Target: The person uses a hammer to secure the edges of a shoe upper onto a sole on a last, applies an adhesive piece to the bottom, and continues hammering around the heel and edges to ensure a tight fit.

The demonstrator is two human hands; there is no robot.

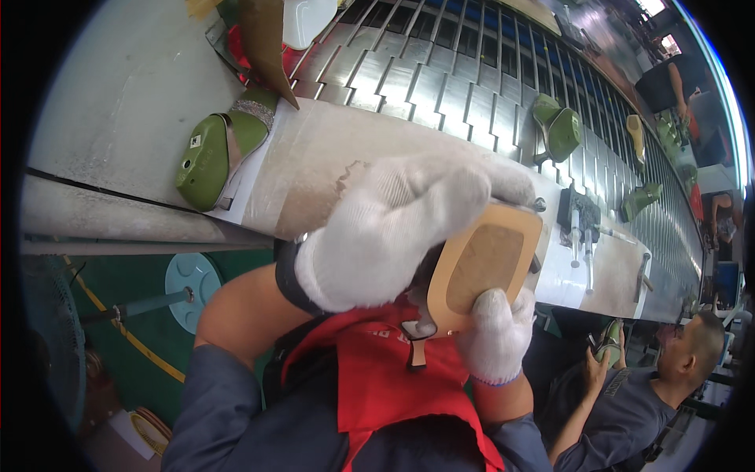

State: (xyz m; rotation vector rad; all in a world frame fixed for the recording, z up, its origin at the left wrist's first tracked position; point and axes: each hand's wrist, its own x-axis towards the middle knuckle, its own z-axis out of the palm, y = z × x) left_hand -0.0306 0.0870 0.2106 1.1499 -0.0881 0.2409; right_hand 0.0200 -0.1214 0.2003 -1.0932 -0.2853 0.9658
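A shoe (484,256) with a tan sole and a darker patch in its middle is held up before my chest. Its sole faces up, and a slim heel (418,354) sticks out at the lower end. My left hand (385,228), in a white knit glove, reaches across the shoe's far end with its fingers bent over it; their tips are partly hidden. Gloved too, my right hand (499,334) grips the near right edge, thumb on the sole. Left of my hands, a green shoe last (224,161) with a strap around it lies on the worktable.
Beyond the table runs a metal slat conveyor (440,86) carrying green lasts (560,130). A dark clamp-like tool (578,212) lies to the right. At lower right a co-worker (629,393) holds another green last (609,344). A blue round-based stand (193,293) is on the green floor.
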